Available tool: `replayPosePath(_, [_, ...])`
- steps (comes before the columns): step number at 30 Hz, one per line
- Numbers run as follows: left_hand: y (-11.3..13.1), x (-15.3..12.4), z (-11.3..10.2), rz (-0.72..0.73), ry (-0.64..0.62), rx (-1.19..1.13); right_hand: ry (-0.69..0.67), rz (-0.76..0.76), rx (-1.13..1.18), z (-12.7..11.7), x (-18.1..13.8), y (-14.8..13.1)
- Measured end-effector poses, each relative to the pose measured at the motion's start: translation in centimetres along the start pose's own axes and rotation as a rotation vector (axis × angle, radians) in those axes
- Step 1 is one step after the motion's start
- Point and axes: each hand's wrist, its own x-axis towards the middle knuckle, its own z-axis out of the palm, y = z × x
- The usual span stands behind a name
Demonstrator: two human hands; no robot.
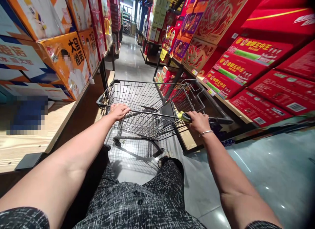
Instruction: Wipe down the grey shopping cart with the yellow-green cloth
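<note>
A black wire shopping cart (137, 94) stands in front of me, its near bar running between my hands. My left hand (118, 111) is closed over the left part of that bar, fingers pointing right. At the bar's right end, my right hand (199, 121) is wrapped round the cart too, a metal bracelet on the wrist. A yellow-and-black piece (184, 116) sticks out by its fingers; whether it is fixed to the cart or held loose I cannot tell. Through the basket mesh the shiny floor shows. The cart's lower frame (137, 139) ends just ahead of my feet.
Orange and white cartons (65, 63) are stacked on a wooden shelf (29, 140) at the left. Red gift boxes (233, 69) fill the right-hand shelf, whose edge is close to the cart. A tiled aisle (130, 51) runs ahead between the shelves.
</note>
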Motion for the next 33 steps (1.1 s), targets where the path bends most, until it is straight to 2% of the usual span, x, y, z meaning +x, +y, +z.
replayPosePath(1, [0.2,0.1,-0.2,-0.018,-0.009,0.013,0.05,-0.003,-0.016,0.6,-0.6,0.4])
replayPosePath(3, [1.4,0.0,-0.5,-0.026,-0.024,0.028,0.184,0.007,-0.001,2.3,-1.3,-0.4])
replayPosePath(7, [5.1,-0.3,-0.6,0.126,-0.048,-0.06,0.449,0.001,0.104,6.7,-0.9,-6.3])
replayPosePath(11, [7.0,-0.2,0.2,0.225,-0.086,-0.158,0.563,-0.148,0.17,9.3,0.6,-11.7])
replayPosePath(15, [6.4,-0.1,0.6,0.242,-0.077,-0.197,0.623,-0.212,0.214,12.3,0.8,-13.7])
replayPosePath(17, [6.0,-0.2,0.5,0.238,-0.076,-0.209,0.532,-0.251,0.237,14.8,0.1,-14.5])
replayPosePath(21, [6.0,-0.3,0.3,0.228,-0.07,-0.189,0.142,-0.341,0.278,20.1,-1.7,-17.6])
replayPosePath(23, [6.0,-0.3,0.4,0.237,-0.061,-0.176,-0.062,-0.366,0.296,21.8,-2.1,-19.4])
replayPosePath(25, [5.9,-0.3,0.4,0.247,-0.051,-0.177,-0.209,-0.421,0.319,22.8,-2.2,-21.0])
replayPosePath(27, [5.8,-0.2,0.5,0.253,-0.051,-0.184,-0.276,-0.49,0.335,23.0,-1.9,-22.1])
replayPosePath(29, [5.6,0.0,0.6,0.256,-0.052,-0.187,-0.284,-0.519,0.33,22.8,-1.6,-22.5])
replayPosePath(33, [4.9,0.5,0.7,0.23,-0.027,-0.179,-0.262,-0.526,0.286,20.8,-1.4,-21.4])
